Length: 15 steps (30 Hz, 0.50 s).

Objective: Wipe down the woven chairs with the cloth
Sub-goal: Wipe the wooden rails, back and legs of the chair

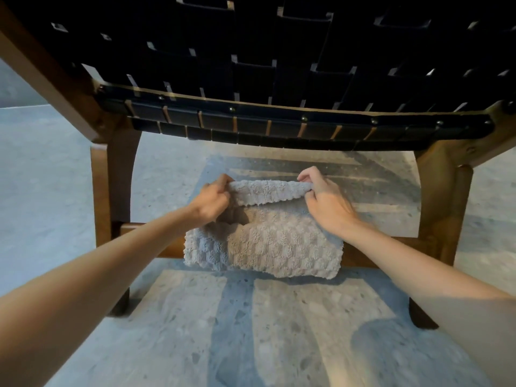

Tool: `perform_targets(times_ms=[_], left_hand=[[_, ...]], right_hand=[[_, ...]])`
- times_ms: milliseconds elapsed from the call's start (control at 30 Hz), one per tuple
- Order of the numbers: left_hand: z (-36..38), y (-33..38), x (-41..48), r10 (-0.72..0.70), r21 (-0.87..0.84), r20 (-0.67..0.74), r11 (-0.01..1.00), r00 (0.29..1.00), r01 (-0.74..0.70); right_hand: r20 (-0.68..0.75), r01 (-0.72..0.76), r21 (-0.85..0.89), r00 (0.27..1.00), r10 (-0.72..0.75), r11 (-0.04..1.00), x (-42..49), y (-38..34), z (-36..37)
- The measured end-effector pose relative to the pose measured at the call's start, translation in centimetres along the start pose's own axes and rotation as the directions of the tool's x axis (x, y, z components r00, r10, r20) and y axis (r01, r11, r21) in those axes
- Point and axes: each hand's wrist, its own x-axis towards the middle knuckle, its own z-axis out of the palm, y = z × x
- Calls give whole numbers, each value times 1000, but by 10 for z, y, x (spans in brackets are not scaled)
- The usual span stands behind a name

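A grey textured cloth hangs in front of me, its top edge folded over. My left hand pinches the cloth's upper left corner and my right hand pinches the upper right corner, stretching the fold between them. Above the hands spreads the black woven webbing of a chair with a brown wooden frame. The cloth's lower part drapes across a low wooden crossbar of that frame, hiding its middle.
The chair's wooden legs stand at left and right of the hands. Grey speckled stone floor lies below and around, with striped shadows from the webbing.
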Motion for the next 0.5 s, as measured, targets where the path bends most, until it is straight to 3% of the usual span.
perform_targets(times_ms=[167, 300, 400, 500], left_hand=[[-10, 1, -21, 73, -131, 46, 989, 996, -66], [-13, -2, -32, 110, -35, 88, 994, 990, -107], [-13, -6, -39, 226, 211, 116, 946, 967, -247], [-6, -9, -49, 402, 558, 127, 727, 907, -400]], right_hand=[[-57, 114, -50, 992, -116, 992, -46, -11, -8], [87, 157, -76, 985, -151, 985, -82, -10, -7], [196, 248, -128, 955, -221, 960, -103, -6, -1], [166, 288, -156, 951, -262, 945, -107, -7, 0]])
